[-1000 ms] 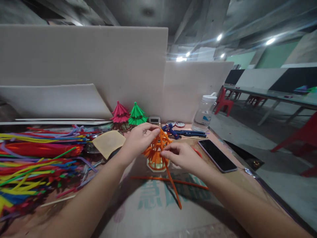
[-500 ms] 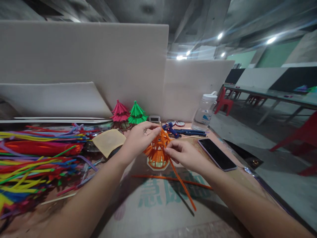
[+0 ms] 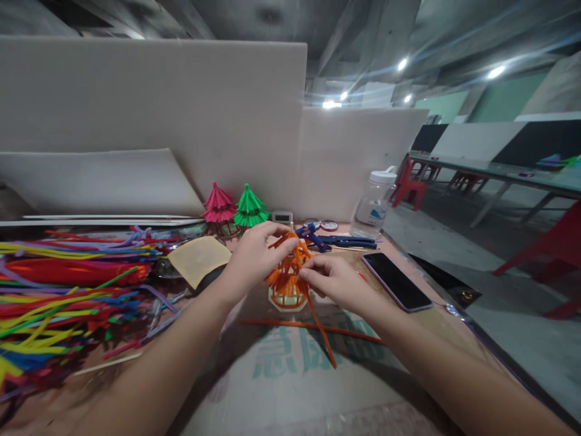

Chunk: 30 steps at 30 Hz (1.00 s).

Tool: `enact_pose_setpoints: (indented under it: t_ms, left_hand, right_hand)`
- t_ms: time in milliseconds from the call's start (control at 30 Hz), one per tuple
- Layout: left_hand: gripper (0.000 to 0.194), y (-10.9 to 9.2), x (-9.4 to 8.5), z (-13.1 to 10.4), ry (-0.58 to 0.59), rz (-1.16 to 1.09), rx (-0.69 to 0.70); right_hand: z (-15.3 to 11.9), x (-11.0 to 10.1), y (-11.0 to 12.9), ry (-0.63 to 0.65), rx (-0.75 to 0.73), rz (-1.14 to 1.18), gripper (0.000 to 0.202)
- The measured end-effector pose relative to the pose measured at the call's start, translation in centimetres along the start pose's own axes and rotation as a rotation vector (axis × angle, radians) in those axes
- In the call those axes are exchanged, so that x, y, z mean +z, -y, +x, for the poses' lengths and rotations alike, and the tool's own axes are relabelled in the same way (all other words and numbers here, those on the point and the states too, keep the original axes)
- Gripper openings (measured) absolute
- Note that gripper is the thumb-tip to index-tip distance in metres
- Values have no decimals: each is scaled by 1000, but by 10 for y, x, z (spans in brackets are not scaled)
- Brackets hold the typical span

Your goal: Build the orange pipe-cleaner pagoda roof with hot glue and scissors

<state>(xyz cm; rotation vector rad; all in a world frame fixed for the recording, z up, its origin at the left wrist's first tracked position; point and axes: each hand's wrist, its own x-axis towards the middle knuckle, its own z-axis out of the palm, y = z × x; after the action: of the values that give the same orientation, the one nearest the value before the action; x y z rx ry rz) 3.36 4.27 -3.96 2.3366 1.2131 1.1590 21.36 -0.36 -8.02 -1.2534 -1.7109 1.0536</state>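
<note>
Green, blurry characters (image 3: pixel 276 358) lie near both hands (image 3: pixel 254 260) (image 3: pixel 338 281), pinched closed on an orange model (image 3: pixel 285 283).

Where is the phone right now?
In the head view, the phone lies on the table to the right of the person's right hand, nearer the person than the water bottle.

Model (image 3: pixel 287 282) — orange; phone (image 3: pixel 396 282) — black.
</note>
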Motion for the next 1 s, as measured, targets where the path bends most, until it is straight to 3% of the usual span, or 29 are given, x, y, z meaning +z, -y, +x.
enact_pose_setpoints:
  t_ms: [400, 633, 1000]
  left_hand:
    - [26, -3, 1, -2, -16, -41, -56]
    - [26, -5, 1, -2, -3, -189, -182]
    - [25, -2, 3, -1, -37, -252, -160]
  right_hand:
    - [2, 6, -7, -57, -57, 52, 25]
    - [1, 6, -7, -57, -78, 32, 23]
    - [1, 6, -5, -66, -69, -5, 21]
